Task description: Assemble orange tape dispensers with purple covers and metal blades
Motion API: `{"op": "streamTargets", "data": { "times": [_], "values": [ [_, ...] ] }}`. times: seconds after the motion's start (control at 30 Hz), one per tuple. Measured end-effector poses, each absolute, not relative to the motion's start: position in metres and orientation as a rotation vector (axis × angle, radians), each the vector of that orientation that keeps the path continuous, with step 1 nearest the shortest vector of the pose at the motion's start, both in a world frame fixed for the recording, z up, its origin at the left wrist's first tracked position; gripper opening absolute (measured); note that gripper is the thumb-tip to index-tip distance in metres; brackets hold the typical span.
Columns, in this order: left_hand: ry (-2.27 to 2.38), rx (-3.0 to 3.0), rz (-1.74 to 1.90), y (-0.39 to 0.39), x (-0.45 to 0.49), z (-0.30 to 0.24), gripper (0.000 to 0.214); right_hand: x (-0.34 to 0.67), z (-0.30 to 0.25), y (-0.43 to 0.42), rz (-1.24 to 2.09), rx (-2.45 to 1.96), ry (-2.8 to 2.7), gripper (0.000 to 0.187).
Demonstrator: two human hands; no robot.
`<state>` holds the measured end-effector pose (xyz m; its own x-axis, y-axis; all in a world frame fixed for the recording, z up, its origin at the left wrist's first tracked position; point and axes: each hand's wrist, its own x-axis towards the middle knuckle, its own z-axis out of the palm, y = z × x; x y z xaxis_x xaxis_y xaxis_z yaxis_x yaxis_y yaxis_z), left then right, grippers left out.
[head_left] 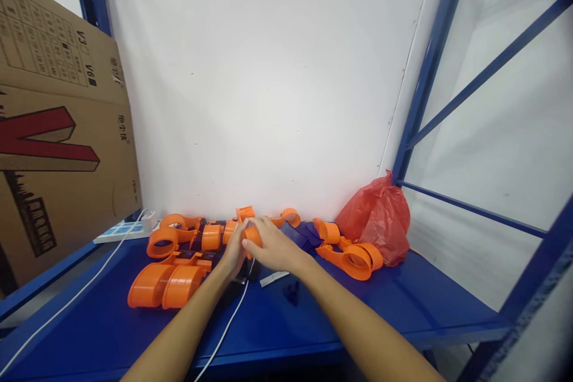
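Both my hands close round one orange plastic part (253, 235) above the middle of the blue shelf. My left hand (234, 249) grips it from the left, and my right hand (274, 246) wraps over it from the right; much of the part is hidden by the fingers. Left of the hands lie several orange ring-ended parts (147, 283), some with dark pieces attached. Below the hands are a thin white strip (274, 278) and a small dark blue piece (291, 292). Dark blue flat pieces (304, 236) lie just behind my right hand.
More orange ring parts (353, 259) lie at the right by a red plastic bag (378, 221). A large cardboard box (67, 131) stands at the left. A power strip (119, 231) with a white cable (80, 296) lies beside it. Blue metal posts frame the shelf (403, 310).
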<state>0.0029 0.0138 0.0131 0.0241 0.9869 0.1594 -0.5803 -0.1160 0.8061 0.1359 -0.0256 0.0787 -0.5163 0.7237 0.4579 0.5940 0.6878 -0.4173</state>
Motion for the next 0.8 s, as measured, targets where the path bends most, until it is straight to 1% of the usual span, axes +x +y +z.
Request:
{"op": "streamTargets", "data": {
  "times": [0.03,0.07,0.13,0.23,0.27,0.3,0.4,0.57,0.8],
  "values": [
    [0.635,0.832,1.509,0.015,0.002,0.014,0.04,0.141,0.077,-0.023,0.292,-0.978,-2.233,0.046],
    [0.653,0.795,1.504,0.016,0.001,0.015,0.037,0.148,0.074,-0.019,0.292,-0.977,-2.177,0.043],
    [0.705,0.745,1.452,0.017,0.0,0.016,0.034,0.164,0.067,-0.011,0.284,-1.02,-2.103,0.028],
    [0.742,0.749,1.363,0.014,0.001,0.015,0.033,0.19,0.046,-0.001,0.341,-1.142,-2.25,0.017],
    [0.738,0.764,1.344,0.013,0.001,0.015,0.033,0.197,0.038,0.001,0.343,-1.136,-2.323,0.011],
    [0.736,0.778,1.33,0.012,0.002,0.014,0.034,0.203,0.03,0.003,0.352,-1.127,-2.404,0.009],
    [0.75,0.82,1.315,0.009,0.003,0.013,0.038,0.212,0.01,0.006,0.373,-1.135,-2.551,0.012],
    [0.769,0.859,1.323,0.006,0.003,0.012,0.045,0.211,0.003,0.005,0.326,-1.197,-2.516,0.011],
    [0.782,0.838,1.32,0.002,0.004,0.016,0.045,0.225,0.008,-0.007,0.476,-1.175,-2.497,0.026]
  ]
}}
